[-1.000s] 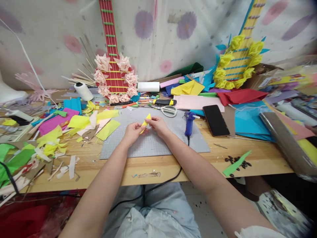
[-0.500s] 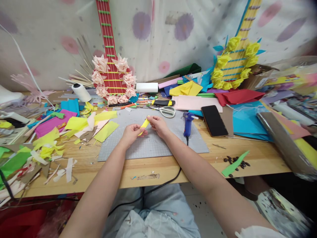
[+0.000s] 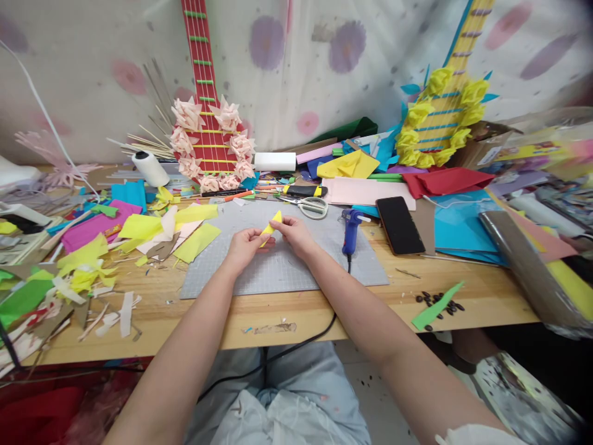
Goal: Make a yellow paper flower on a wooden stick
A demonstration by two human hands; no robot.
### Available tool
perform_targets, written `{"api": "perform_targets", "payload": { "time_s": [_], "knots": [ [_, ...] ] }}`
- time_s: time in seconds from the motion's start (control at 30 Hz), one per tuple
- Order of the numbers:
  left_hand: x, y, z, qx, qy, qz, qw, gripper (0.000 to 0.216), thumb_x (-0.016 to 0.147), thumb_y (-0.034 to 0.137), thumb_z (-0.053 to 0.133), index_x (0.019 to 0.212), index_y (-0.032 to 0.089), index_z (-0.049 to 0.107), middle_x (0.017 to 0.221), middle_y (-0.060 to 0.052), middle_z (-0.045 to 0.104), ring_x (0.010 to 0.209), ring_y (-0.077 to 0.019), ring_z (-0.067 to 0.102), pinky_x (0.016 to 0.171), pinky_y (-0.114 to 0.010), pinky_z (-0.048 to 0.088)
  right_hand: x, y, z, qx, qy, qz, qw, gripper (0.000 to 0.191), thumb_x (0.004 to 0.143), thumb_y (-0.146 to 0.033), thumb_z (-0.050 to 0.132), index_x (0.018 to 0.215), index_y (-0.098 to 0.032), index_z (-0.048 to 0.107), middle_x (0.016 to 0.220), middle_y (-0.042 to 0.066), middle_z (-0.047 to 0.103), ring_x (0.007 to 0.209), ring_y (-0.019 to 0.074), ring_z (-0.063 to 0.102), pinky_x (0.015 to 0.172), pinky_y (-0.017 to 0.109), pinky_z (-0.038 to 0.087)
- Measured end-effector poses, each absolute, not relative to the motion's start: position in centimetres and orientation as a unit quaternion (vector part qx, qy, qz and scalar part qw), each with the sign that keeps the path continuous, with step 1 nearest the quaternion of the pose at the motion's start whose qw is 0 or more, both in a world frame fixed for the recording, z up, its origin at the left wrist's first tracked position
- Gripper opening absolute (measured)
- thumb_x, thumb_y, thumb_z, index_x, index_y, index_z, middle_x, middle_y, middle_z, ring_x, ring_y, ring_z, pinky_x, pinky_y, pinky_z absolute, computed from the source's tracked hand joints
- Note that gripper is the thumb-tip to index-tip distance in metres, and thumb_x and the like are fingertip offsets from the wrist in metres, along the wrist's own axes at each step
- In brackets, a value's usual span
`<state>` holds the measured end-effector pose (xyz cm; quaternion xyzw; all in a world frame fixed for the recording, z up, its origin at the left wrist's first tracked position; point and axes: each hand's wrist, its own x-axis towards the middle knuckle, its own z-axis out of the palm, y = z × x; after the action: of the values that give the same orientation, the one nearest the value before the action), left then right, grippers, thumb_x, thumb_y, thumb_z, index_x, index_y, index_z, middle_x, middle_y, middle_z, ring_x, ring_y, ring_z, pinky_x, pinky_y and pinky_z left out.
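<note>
A small strip of yellow paper [image 3: 272, 226], its upper end now pointed, is held between my two hands above the grey cutting mat [image 3: 296, 272]. My left hand [image 3: 247, 247] pinches the strip's lower part between thumb and fingers. With thumb and fingertips closed, my right hand [image 3: 295, 233] grips its right edge near the upper end. Just beyond lie the scissors [image 3: 314, 208] with pale handles. To the right of my right hand, a blue glue gun [image 3: 352, 232] rests on the mat, its cord running down past the table edge.
Yellow paper pieces [image 3: 197, 243] and scraps cover the left side. A phone [image 3: 400, 225] lies at right, near dark seeds [image 3: 438, 303]. Behind stand a red paper guitar [image 3: 213, 148] with pink flowers and a yellow one [image 3: 435, 123]. A wrapped roll [image 3: 532, 266] lies far right.
The yellow strip's upper end now looks folded to a point, where it was squarer before. My right fingers have shifted slightly down and right along it. The view has shifted slightly.
</note>
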<state>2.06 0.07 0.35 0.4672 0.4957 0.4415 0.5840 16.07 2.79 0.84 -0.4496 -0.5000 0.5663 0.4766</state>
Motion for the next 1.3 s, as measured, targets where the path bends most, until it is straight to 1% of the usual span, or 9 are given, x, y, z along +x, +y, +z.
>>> {"api": "perform_targets", "payload": {
  "time_s": [0.13, 0.23, 0.73, 0.8, 0.9, 1.03, 1.13, 1.23, 1.3],
  "knots": [
    [2.0, 0.0, 0.7, 0.463, 0.507, 0.427, 0.589, 0.022, 0.073, 0.03, 0.06, 0.084, 0.011, 0.059, 0.078, -0.01, 0.069, 0.069, -0.0166, 0.066, 0.065, -0.03, 0.052, 16.5, 3.2, 0.7, -0.46, -0.462, 0.561, 0.509, 0.037, 0.054, -0.049, 0.067, 0.057, -0.018, 0.046, 0.047, -0.009, 0.028, 0.043, 0.0035, 0.02, 0.043, 0.023, 0.015],
    [2.1, 0.0, 0.7, 0.467, 0.515, 0.436, 0.572, 0.017, 0.074, 0.026, 0.058, 0.081, 0.01, 0.058, 0.074, -0.01, 0.069, 0.066, -0.0159, 0.065, 0.063, -0.028, 0.052, 16.8, 3.5, 0.5, -0.459, -0.452, 0.568, 0.511, 0.037, 0.053, -0.049, 0.068, 0.057, -0.018, 0.047, 0.047, -0.009, 0.027, 0.043, 0.0035, 0.019, 0.043, 0.023, 0.014],
    [0.9, 0.1, 1.7, 0.484, 0.559, 0.414, 0.531, 0.027, 0.063, 0.035, 0.068, 0.068, 0.01, 0.059, 0.059, -0.006, 0.065, 0.054, -0.0157, 0.063, 0.053, -0.026, 0.05, 16.9, 3.6, 0.4, -0.433, -0.426, 0.593, 0.529, 0.038, 0.05, -0.043, 0.072, 0.054, -0.017, 0.045, 0.047, -0.009, 0.029, 0.042, 0.0022, 0.019, 0.042, 0.023, 0.01],
    [0.4, 0.2, 1.8, 0.494, 0.569, 0.408, 0.516, 0.031, 0.061, 0.038, 0.069, 0.071, 0.01, 0.06, 0.061, -0.006, 0.065, 0.054, -0.0154, 0.062, 0.053, -0.025, 0.049, 17.2, 3.8, 0.4, -0.429, -0.423, 0.595, 0.532, 0.037, 0.05, -0.043, 0.072, 0.056, -0.017, 0.047, 0.047, -0.009, 0.028, 0.042, 0.0022, 0.018, 0.042, 0.022, 0.01],
    [-0.3, 0.5, 1.7, 0.499, 0.559, 0.423, 0.509, 0.041, 0.064, 0.045, 0.064, 0.086, 0.011, 0.06, 0.073, -0.008, 0.067, 0.054, -0.0151, 0.062, 0.051, -0.026, 0.049, 17.7, 3.9, 0.4, -0.414, -0.431, 0.61, 0.52, 0.036, 0.051, -0.043, 0.071, 0.058, -0.017, 0.048, 0.046, -0.01, 0.027, 0.041, 0.0023, 0.018, 0.041, 0.022, 0.009],
    [0.2, 0.3, 1.9, 0.467, 0.484, 0.457, 0.582, 0.042, 0.076, 0.048, 0.052, 0.09, 0.009, 0.058, 0.082, -0.01, 0.065, 0.063, -0.0135, 0.062, 0.06, -0.027, 0.051, 17.4, 3.4, 0.5, -0.408, -0.485, 0.629, 0.451, 0.035, 0.055, -0.044, 0.07, 0.061, -0.016, 0.051, 0.047, -0.009, 0.031, 0.04, 0.0018, 0.019, 0.041, 0.022, 0.011],
    [1.4, -0.4, 2.1, 0.442, 0.404, 0.395, 0.697, 0.035, 0.08, 0.042, 0.048, 0.094, 0.011, 0.056, 0.083, -0.01, 0.064, 0.067, -0.0142, 0.062, 0.064, -0.03, 0.051, 16.6, 2.8, 0.8, -0.402, -0.537, 0.609, 0.424, 0.034, 0.057, -0.044, 0.069, 0.065, -0.014, 0.055, 0.054, -0.006, 0.044, 0.044, 0.0025, 0.03, 0.043, 0.021, 0.019],
    [2.3, -1.0, 2.0, 0.444, 0.395, 0.337, 0.73, 0.024, 0.078, 0.034, 0.054, 0.09, 0.013, 0.053, 0.078, -0.006, 0.06, 0.058, -0.0108, 0.056, 0.053, -0.025, 0.046, 16.3, 2.5, 0.8, -0.382, -0.563, 0.609, 0.408, 0.032, 0.058, -0.043, 0.068, 0.064, -0.014, 0.055, 0.058, -0.004, 0.049, 0.051, 0.0045, 0.039, 0.047, 0.021, 0.026],
    [2.5, -1.1, 1.6, 0.468, 0.417, 0.33, 0.706, 0.019, 0.079, 0.031, 0.053, 0.084, 0.014, 0.051, 0.067, 0.0, 0.053, 0.048, -0.0058, 0.046, 0.043, -0.019, 0.036, 16.4, 2.5, 0.8, -0.373, -0.574, 0.612, 0.396, 0.032, 0.06, -0.044, 0.067, 0.064, -0.015, 0.054, 0.055, -0.005, 0.048, 0.05, 0.0044, 0.039, 0.047, 0.02, 0.027]
  ]
}}
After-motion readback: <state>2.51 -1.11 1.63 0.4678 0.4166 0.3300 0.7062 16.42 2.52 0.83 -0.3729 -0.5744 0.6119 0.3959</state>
